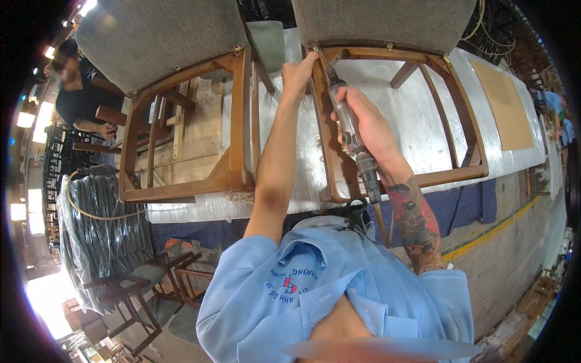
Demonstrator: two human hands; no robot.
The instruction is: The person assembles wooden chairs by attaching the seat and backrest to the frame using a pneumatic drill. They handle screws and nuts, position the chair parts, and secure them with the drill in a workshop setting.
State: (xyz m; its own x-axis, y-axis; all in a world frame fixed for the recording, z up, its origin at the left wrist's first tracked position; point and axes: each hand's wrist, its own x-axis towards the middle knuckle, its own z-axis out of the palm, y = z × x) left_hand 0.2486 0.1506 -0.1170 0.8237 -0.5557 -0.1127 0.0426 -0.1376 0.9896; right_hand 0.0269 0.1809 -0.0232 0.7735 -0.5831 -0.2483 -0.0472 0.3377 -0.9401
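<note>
My right hand (pixel 366 124) is wrapped round a grey, straight-bodied power screwdriver (pixel 348 124). Its narrow end points away from me, to the far left corner of a brown wooden chair frame (pixel 436 176). A grey upholstered panel (pixel 381 24) joins that frame along the far side, where small metal fittings show. At the same corner, my left hand (pixel 298 77) is closed with its fingertips beside the screwdriver's tip. What they pinch is too small to make out. To the left lies a second wooden chair frame (pixel 241 130) with its own grey panel (pixel 163 42).
The frames rest on a plastic-covered work table (pixel 200 212), with a flat tan board (pixel 502 106) at its right. A co-worker (pixel 85 91) stands at the far left. Below are a plastic-wrapped stack (pixel 100 224) and chairs (pixel 139 299). Hoses (pixel 493 42) hang at the far right.
</note>
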